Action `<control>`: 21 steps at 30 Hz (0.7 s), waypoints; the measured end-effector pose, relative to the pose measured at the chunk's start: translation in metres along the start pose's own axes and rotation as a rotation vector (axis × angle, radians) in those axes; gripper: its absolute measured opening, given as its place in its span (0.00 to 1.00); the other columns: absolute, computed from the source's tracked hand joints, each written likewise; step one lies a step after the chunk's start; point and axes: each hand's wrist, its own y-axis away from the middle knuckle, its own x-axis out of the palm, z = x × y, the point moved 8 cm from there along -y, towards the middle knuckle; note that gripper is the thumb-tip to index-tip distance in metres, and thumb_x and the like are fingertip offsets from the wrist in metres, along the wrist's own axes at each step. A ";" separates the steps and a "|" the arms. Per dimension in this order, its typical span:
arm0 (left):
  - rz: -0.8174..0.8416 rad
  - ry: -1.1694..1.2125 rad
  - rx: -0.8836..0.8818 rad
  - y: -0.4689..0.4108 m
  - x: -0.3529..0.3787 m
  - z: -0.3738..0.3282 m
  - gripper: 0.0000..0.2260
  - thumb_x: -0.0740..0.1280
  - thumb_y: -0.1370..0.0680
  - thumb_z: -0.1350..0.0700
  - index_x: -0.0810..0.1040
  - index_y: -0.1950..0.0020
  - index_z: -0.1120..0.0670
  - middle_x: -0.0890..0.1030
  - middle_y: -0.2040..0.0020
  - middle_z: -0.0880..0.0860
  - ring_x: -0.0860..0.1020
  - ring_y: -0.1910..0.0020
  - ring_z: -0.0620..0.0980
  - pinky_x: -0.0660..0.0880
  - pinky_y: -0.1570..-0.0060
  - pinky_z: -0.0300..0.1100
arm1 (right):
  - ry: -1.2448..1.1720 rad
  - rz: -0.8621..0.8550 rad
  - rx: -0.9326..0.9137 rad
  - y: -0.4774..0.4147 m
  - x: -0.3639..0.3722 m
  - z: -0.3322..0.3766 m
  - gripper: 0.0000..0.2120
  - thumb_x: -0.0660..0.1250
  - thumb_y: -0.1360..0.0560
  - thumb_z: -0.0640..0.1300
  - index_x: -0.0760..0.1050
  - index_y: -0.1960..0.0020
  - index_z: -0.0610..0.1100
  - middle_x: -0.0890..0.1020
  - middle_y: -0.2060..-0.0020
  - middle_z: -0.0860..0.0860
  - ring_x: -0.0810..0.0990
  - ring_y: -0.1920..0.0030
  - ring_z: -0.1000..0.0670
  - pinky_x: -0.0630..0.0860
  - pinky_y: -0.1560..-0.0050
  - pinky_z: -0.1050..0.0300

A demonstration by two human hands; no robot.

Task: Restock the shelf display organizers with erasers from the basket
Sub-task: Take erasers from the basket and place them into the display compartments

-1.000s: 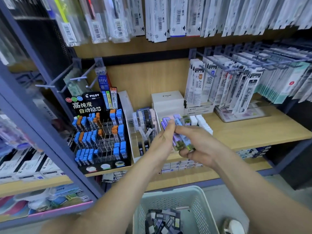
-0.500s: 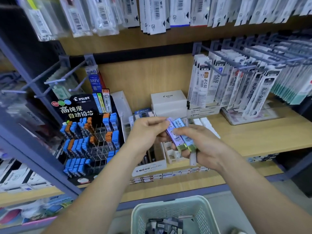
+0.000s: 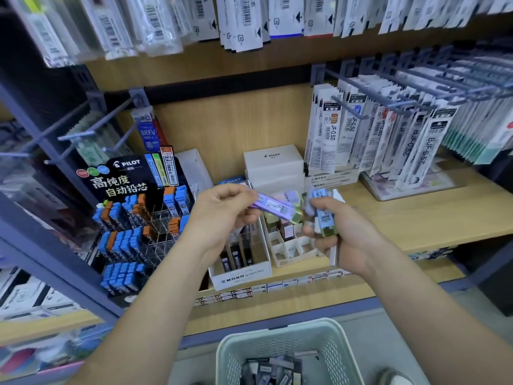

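Well, on the left stands the lead-refill display [image 3: 133,223], which I leave alone. My left hand [image 3: 222,215] is curled, thumb and fingers pinching one end of a purple eraser [image 3: 277,209], so its other end is free to drop into a slot. Just beneath it, the white divided organizer [image 3: 291,247] on the shelf shows open compartments; I judge that is where it belongs. Further right, my right hand [image 3: 349,237] is closed round a blue eraser [image 3: 324,218], kept ready as the next one. More erasers lie in the basket [image 3: 277,329] near me, below both hands.
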 end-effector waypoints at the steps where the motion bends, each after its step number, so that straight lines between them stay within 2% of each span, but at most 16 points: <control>1: -0.029 0.067 -0.008 0.000 -0.004 -0.001 0.02 0.68 0.24 0.64 0.79 0.57 0.60 0.83 0.65 0.57 0.79 0.71 0.47 0.77 0.68 0.33 | -0.015 -0.006 -0.018 0.001 -0.003 0.003 0.09 0.61 0.21 0.42 0.73 0.59 0.42 0.81 0.65 0.46 0.79 0.72 0.53 0.56 0.84 0.68; 3: -0.050 0.201 -0.047 0.004 -0.001 0.004 0.03 0.67 0.24 0.64 0.78 0.58 0.60 0.83 0.64 0.57 0.80 0.69 0.47 0.78 0.68 0.34 | -0.051 0.039 -0.032 0.003 0.000 0.006 0.08 0.60 0.21 0.39 0.73 0.58 0.42 0.82 0.65 0.47 0.80 0.69 0.53 0.57 0.84 0.68; 8: -0.031 0.336 -0.111 0.018 0.028 0.023 0.04 0.66 0.23 0.64 0.76 0.57 0.59 0.83 0.59 0.58 0.81 0.66 0.49 0.78 0.66 0.35 | -0.030 0.102 -0.117 0.006 0.013 0.009 0.08 0.57 0.23 0.36 0.75 0.50 0.40 0.77 0.69 0.47 0.72 0.70 0.52 0.57 0.82 0.66; 11: -0.092 0.437 -0.081 0.017 0.024 0.021 0.01 0.67 0.23 0.64 0.76 0.55 0.60 0.83 0.58 0.59 0.81 0.65 0.49 0.78 0.65 0.35 | -0.035 0.085 -0.138 0.007 0.011 0.011 0.07 0.61 0.23 0.37 0.75 0.47 0.39 0.82 0.62 0.46 0.71 0.73 0.52 0.58 0.83 0.65; 14: -0.122 0.501 -0.051 0.022 0.027 0.024 0.03 0.66 0.23 0.65 0.75 0.57 0.60 0.83 0.55 0.61 0.83 0.61 0.51 0.80 0.61 0.36 | 0.035 0.070 -0.172 0.009 0.012 0.011 0.05 0.62 0.24 0.36 0.75 0.50 0.40 0.83 0.59 0.46 0.69 0.75 0.52 0.57 0.82 0.65; 16: -0.098 0.435 -0.018 0.025 0.034 0.025 0.04 0.66 0.23 0.66 0.73 0.57 0.59 0.83 0.54 0.60 0.84 0.58 0.53 0.81 0.57 0.38 | 0.054 0.057 -0.189 0.009 0.014 0.011 0.04 0.63 0.24 0.36 0.75 0.52 0.41 0.82 0.62 0.47 0.69 0.75 0.52 0.57 0.81 0.65; 18: -0.054 0.188 0.056 0.026 0.039 0.020 0.05 0.67 0.24 0.66 0.75 0.54 0.58 0.84 0.54 0.60 0.84 0.57 0.55 0.81 0.55 0.43 | 0.046 0.033 -0.210 0.009 0.013 0.011 0.03 0.64 0.24 0.37 0.76 0.53 0.42 0.80 0.63 0.47 0.69 0.74 0.52 0.58 0.80 0.64; 20: 0.015 -0.080 0.140 0.029 0.045 0.010 0.10 0.69 0.26 0.65 0.78 0.51 0.51 0.84 0.57 0.56 0.83 0.58 0.53 0.81 0.55 0.44 | 0.068 0.011 -0.230 0.009 0.011 0.012 0.03 0.66 0.23 0.40 0.78 0.51 0.42 0.79 0.66 0.48 0.70 0.73 0.53 0.60 0.79 0.64; 21: 0.057 -0.161 0.163 0.031 0.048 0.006 0.14 0.70 0.27 0.65 0.79 0.50 0.46 0.84 0.60 0.53 0.83 0.61 0.49 0.80 0.56 0.41 | 0.087 0.005 -0.237 0.009 0.010 0.012 0.03 0.67 0.23 0.41 0.78 0.50 0.43 0.79 0.66 0.49 0.70 0.73 0.53 0.61 0.78 0.64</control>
